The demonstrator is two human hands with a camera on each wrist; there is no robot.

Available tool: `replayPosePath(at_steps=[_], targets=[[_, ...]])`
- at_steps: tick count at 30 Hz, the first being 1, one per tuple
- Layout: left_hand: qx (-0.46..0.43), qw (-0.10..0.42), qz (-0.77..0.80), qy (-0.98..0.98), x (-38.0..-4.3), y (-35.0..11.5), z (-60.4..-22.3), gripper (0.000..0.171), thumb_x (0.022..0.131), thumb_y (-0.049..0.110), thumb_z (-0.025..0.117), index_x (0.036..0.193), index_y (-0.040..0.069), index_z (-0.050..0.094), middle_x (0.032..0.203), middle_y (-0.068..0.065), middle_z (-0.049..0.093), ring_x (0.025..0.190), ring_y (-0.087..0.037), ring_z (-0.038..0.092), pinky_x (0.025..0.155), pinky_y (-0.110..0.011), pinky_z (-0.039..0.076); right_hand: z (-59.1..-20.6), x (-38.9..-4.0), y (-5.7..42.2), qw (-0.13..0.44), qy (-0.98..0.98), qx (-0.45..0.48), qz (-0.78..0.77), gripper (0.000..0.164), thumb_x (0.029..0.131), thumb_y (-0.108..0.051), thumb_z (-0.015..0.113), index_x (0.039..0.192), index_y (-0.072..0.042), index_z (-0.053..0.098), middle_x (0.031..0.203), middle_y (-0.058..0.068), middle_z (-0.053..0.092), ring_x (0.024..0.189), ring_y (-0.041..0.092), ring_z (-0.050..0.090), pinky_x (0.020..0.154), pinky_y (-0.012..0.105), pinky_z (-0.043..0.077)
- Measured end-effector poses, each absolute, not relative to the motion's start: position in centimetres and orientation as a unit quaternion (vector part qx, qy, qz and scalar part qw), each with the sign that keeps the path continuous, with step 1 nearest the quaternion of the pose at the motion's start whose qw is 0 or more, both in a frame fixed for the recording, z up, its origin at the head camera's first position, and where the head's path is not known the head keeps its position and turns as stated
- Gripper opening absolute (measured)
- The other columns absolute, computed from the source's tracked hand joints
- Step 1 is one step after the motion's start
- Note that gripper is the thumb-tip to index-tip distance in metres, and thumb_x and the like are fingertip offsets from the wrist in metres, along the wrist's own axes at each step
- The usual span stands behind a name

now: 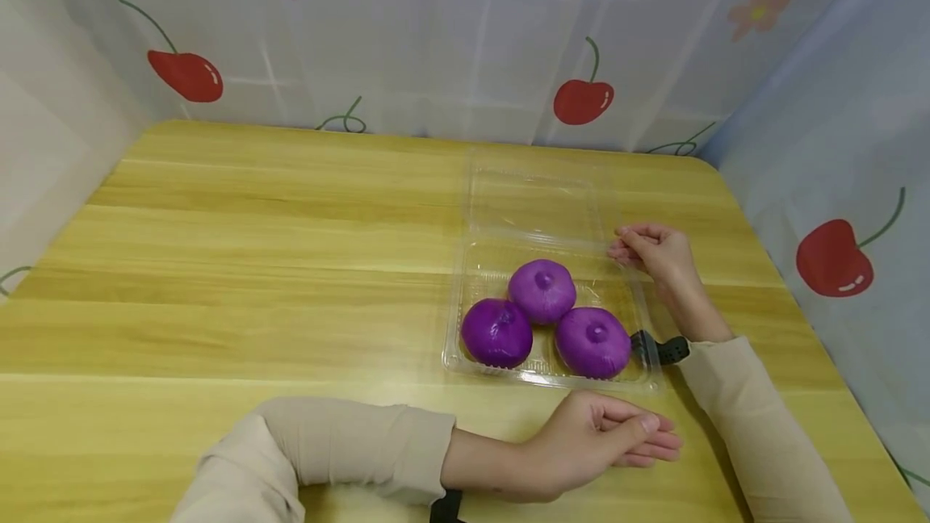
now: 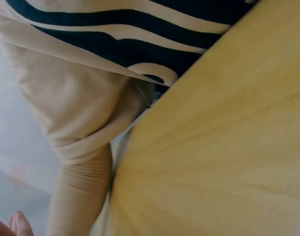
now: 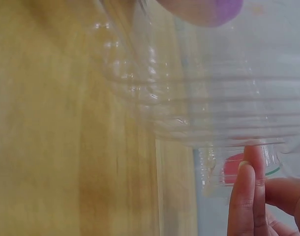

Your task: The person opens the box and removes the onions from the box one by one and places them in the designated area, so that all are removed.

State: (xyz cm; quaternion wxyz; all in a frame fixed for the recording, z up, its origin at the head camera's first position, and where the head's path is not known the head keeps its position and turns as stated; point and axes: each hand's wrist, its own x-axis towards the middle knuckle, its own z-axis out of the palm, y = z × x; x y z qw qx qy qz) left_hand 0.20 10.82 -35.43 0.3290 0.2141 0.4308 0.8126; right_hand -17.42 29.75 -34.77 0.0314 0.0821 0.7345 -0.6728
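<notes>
The wooden surface (image 1: 240, 265) carries a clear plastic clamshell box (image 1: 475, 265) toward its right half, lying open. Its long axis runs away from the person: the lid (image 1: 536, 202) is folded flat on the far side, and the tray (image 1: 465, 361) sits on the near side, mouth up, the hinge line crossing between them.

In the tray sit three purple buns (image 1: 543, 290), close together in a triangle, one toward the hinge and two at the near edge, each with its dimpled top facing up.

The right hand (image 1: 654, 253) is at the right end of the hinge, its fingers (image 3: 246, 191) curled onto the clear plastic edge, pinching or steadying it; the right wrist view shows the fingertips against the ribbed wall. The left hand (image 1: 599, 438) lies on the surface just in front of the tray, fingers loosely extended, grasping nothing.

The step in hand looks like handling the lid with the buns already seated. Closing it would call for lifting the far edge up and over toward the person while the tray is kept from sliding.
</notes>
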Motion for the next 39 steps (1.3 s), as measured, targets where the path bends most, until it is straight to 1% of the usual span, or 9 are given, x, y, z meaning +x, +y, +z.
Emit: replayPosePath(at_steps=[5,10,14,19,23,26,33,36,39], targets=[[0.253,0.302,0.821,0.413,0.1,9.6,-33.9,0.028,0.098,0.001,0.045,0.115,-0.020,0.054,0.108,-0.031,0.059,0.095,-0.012,0.063,0.081,-0.030,0.052,-35.0,-17.3,29.8,0.037,0.735,0.082,-0.672,0.026,0.095,-0.010,0.054,0.108,0.013,0.053,0.070,0.002,0.067,0.064,0.010,0.066,0.062,0.021,0.055],[0.291,0.275,0.825,0.399,-1.4,8.1,-32.1,0.027,0.097,-0.004,0.044,0.118,-0.020,0.052,0.111,-0.037,0.054,0.099,-0.011,0.062,0.085,-0.033,0.051,-35.1,-17.4,29.9,0.039,0.723,0.085,-0.684,0.020,0.094,-0.012,0.057,0.102,0.007,0.059,0.070,0.003,0.067,0.064,0.010,0.066,0.061,0.021,0.055],[0.299,0.244,0.821,0.420,-3.4,6.7,-31.0,0.028,0.097,-0.003,0.045,0.119,-0.019,0.052,0.113,-0.034,0.055,0.101,-0.017,0.062,0.086,-0.039,0.050,-35.0,-17.6,30.0,0.036,0.713,0.082,-0.695,0.016,0.093,-0.011,0.058,0.098,0.004,0.062,0.070,0.004,0.068,0.064,0.011,0.067,0.061,0.021,0.055],[0.297,0.219,0.807,0.461,-6.5,4.5,-30.0,0.026,0.096,-0.004,0.046,0.117,-0.018,0.054,0.111,-0.029,0.059,0.099,-0.026,0.063,0.086,-0.050,0.048,-34.9,-17.7,30.0,0.036,0.711,0.086,-0.697,0.023,0.093,-0.011,0.058,0.104,0.009,0.057,0.071,0.004,0.068,0.065,0.011,0.067,0.061,0.021,0.055],[0.280,0.203,0.781,0.520,-8.9,2.5,-30.0,0.026,0.096,-0.001,0.050,0.116,-0.015,0.057,0.109,-0.024,0.063,0.099,-0.027,0.063,0.087,-0.047,0.048,-34.8,-17.8,30.1,0.042,0.710,0.090,-0.697,0.027,0.093,-0.013,0.058,0.107,0.011,0.055,0.072,0.003,0.068,0.065,0.010,0.067,0.061,0.021,0.055],[0.293,0.169,0.745,0.574,-10.5,1.4,-30.6,0.024,0.094,0.000,0.054,0.114,-0.012,0.060,0.108,-0.019,0.065,0.099,-0.024,0.063,0.087,-0.044,0.049,-34.8,-17.7,30.2,0.049,0.711,0.086,-0.696,0.027,0.093,-0.015,0.059,0.105,0.009,0.056,0.072,0.004,0.068,0.065,0.011,0.067,0.062,0.021,0.055],[0.361,0.098,0.592,0.714,-12.5,-0.7,-32.3,0.023,0.091,0.012,0.063,0.110,0.000,0.068,0.107,-0.008,0.067,0.098,-0.010,0.063,0.082,-0.028,0.052,-34.8,-16.3,30.8,0.057,0.716,0.039,-0.694,0.022,0.095,-0.019,0.056,0.094,0.001,0.064,0.078,0.004,0.069,0.072,0.011,0.067,0.066,0.020,0.054],[0.397,0.073,0.495,0.770,-12.8,-1.5,-32.3,0.029,0.089,0.022,0.066,0.113,0.006,0.068,0.110,-0.002,0.066,0.103,-0.005,0.059,0.086,-0.024,0.048,-34.8,-15.1,31.0,0.060,0.728,0.009,-0.683,0.022,0.096,-0.019,0.055,0.096,0.000,0.064,0.083,0.002,0.070,0.078,0.010,0.067,0.070,0.020,0.053],[0.427,0.058,0.404,0.807,-12.9,-2.2,-32.1,0.038,0.088,0.031,0.067,0.118,0.009,0.066,0.115,-0.002,0.064,0.111,-0.013,0.055,0.096,-0.027,0.042,-34.9,-14.1,31.2,0.067,0.736,-0.013,-0.673,0.020,0.096,-0.019,0.055,0.101,-0.002,0.064,0.089,0.002,0.070,0.083,0.011,0.067,0.072,0.021,0.053]])
